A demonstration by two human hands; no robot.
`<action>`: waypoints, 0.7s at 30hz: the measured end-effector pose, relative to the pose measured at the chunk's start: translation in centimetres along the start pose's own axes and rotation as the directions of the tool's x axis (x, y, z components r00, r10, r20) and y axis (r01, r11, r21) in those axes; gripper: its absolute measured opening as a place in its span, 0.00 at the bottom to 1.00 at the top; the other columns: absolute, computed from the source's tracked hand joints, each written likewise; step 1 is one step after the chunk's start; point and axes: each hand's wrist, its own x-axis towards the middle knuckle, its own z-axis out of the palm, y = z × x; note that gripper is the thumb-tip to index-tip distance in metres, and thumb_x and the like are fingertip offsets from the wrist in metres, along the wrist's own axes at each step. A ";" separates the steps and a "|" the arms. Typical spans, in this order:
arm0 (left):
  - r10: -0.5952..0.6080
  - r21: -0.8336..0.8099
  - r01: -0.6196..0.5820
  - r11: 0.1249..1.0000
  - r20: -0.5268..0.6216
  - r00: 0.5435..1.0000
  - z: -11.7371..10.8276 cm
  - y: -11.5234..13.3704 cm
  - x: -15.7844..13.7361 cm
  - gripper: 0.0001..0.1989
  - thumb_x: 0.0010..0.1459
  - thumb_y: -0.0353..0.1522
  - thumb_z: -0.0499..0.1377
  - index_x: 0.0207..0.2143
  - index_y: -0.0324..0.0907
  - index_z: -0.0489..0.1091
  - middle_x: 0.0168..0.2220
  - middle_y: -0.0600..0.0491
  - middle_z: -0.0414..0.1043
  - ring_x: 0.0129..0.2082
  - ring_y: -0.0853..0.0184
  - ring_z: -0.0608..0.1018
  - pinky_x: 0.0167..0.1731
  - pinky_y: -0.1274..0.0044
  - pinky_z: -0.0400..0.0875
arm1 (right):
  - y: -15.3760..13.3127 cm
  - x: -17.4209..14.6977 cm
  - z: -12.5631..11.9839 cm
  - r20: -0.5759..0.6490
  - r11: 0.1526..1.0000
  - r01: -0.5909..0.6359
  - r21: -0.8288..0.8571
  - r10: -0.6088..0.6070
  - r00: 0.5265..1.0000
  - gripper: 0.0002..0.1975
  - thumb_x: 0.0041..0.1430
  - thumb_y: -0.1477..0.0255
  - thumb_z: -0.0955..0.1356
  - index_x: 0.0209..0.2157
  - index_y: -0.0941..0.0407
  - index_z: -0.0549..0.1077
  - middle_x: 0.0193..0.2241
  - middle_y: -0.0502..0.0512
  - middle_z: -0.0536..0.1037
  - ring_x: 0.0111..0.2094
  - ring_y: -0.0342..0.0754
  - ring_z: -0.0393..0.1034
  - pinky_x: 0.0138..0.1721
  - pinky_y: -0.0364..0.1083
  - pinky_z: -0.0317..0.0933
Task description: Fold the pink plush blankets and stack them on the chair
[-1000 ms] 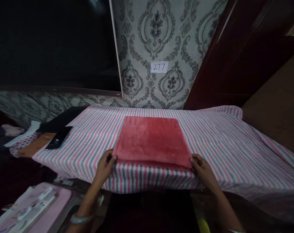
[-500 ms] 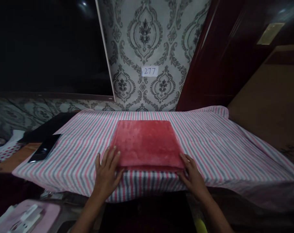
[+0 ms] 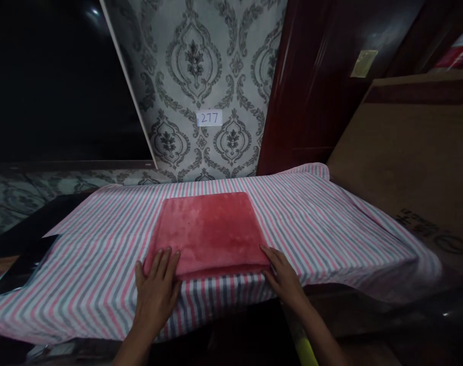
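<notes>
A folded red plush cloth [image 3: 208,231], a towel by its look, lies flat on a striped tablecloth [image 3: 300,218] near the front edge. Its folded layers show along the near side. My left hand [image 3: 157,284] rests on its near left corner, fingers spread and stretched over the top, thumb by the front edge. At the near right corner, my right hand [image 3: 283,277] touches the side with its fingers extended and the thumb apart, low at the front. Neither hand is wrapped round the cloth.
A dark phone or tablet-like slab [image 3: 25,264] lies at the left. Behind hangs a large black screen [image 3: 59,86], beside a paper label [image 3: 209,118] reading 277 on the patterned wall. A big cardboard box [image 3: 410,152] stands at the right. Something yellow [image 3: 306,351] shows below the table edge.
The view has turned to the right, so the table, wall and screen sit further left and more of the box shows. Both hands stay at the red cloth's near corners.
</notes>
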 end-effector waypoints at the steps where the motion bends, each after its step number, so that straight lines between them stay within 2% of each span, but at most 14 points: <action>1: -0.004 0.004 0.004 1.000 0.007 1.000 -0.1 0.2 0.2 0.30 0.62 0.28 0.52 0.67 0.41 0.60 0.65 0.37 0.64 0.64 0.47 0.66 0.65 0.45 0.37 | -0.1 0.1 0.0 -0.014 1.000 0.008 0.003 -0.008 1.000 0.31 0.65 0.74 0.62 0.68 0.45 0.57 0.55 0.59 0.71 0.57 0.55 0.68 0.54 0.56 0.69; 3: 0.016 -0.006 -0.016 1.000 0.022 1.000 -0.2 0.9 0.5 0.33 0.62 0.28 0.52 0.69 0.42 0.55 0.66 0.37 0.61 0.66 0.49 0.65 0.65 0.45 0.34 | -0.4 0.3 0.1 -0.052 1.000 0.021 0.011 -0.020 0.998 0.30 0.64 0.76 0.62 0.67 0.45 0.60 0.52 0.59 0.73 0.54 0.54 0.70 0.53 0.55 0.70; 6: 0.122 -0.051 -0.121 0.991 0.023 0.992 0.1 2.5 1.3 0.35 0.62 0.28 0.54 0.71 0.42 0.51 0.67 0.38 0.61 0.67 0.51 0.63 0.67 0.49 0.33 | -1.0 0.9 0.2 -0.115 0.999 0.014 0.041 -0.010 0.993 0.29 0.63 0.78 0.61 0.64 0.47 0.64 0.49 0.58 0.75 0.50 0.53 0.72 0.49 0.53 0.71; 9: 0.237 -0.111 -0.233 0.966 0.020 0.971 0.6 5.1 3.0 0.35 0.61 0.28 0.55 0.70 0.41 0.53 0.67 0.40 0.60 0.69 0.53 0.60 0.68 0.53 0.37 | -1.8 2.0 -0.1 -0.157 0.996 0.001 0.094 0.014 0.988 0.27 0.61 0.80 0.61 0.61 0.50 0.67 0.48 0.58 0.76 0.48 0.51 0.74 0.47 0.50 0.72; 12: 0.300 -0.179 -0.286 0.941 0.056 0.952 1.0 8.4 5.5 0.35 0.60 0.31 0.58 0.69 0.43 0.55 0.68 0.42 0.59 0.69 0.53 0.59 0.67 0.56 0.45 | -2.6 3.5 -0.8 -0.180 0.991 0.007 0.130 0.017 0.984 0.27 0.59 0.81 0.61 0.58 0.51 0.70 0.46 0.57 0.76 0.45 0.50 0.75 0.45 0.48 0.72; 17: 0.272 -0.220 -0.239 0.946 0.137 0.952 1.1 13.5 9.8 0.37 0.60 0.34 0.61 0.69 0.43 0.53 0.68 0.39 0.58 0.66 0.51 0.63 0.61 0.57 0.59 | -3.9 5.8 -1.9 -0.203 0.985 0.011 0.169 0.024 0.979 0.25 0.59 0.80 0.61 0.56 0.51 0.72 0.43 0.57 0.76 0.43 0.50 0.74 0.45 0.49 0.70; 19: 0.232 -0.212 -0.193 0.958 0.180 0.956 0.9 15.0 11.2 0.32 0.62 0.34 0.58 0.67 0.41 0.57 0.65 0.37 0.63 0.61 0.49 0.69 0.56 0.58 0.64 | -4.3 6.2 -2.0 -0.187 0.980 -0.026 0.196 0.063 0.980 0.24 0.59 0.78 0.61 0.55 0.51 0.73 0.43 0.57 0.76 0.43 0.51 0.74 0.45 0.49 0.70; 21: 0.216 -0.216 -0.163 0.963 0.252 0.943 0.8 16.0 12.3 0.23 0.65 0.35 0.55 0.61 0.38 0.65 0.57 0.36 0.70 0.54 0.50 0.74 0.50 0.60 0.69 | -4.4 6.3 -1.9 -0.167 0.969 -0.074 0.237 0.115 0.979 0.23 0.59 0.77 0.62 0.54 0.51 0.74 0.42 0.58 0.76 0.40 0.51 0.73 0.43 0.50 0.70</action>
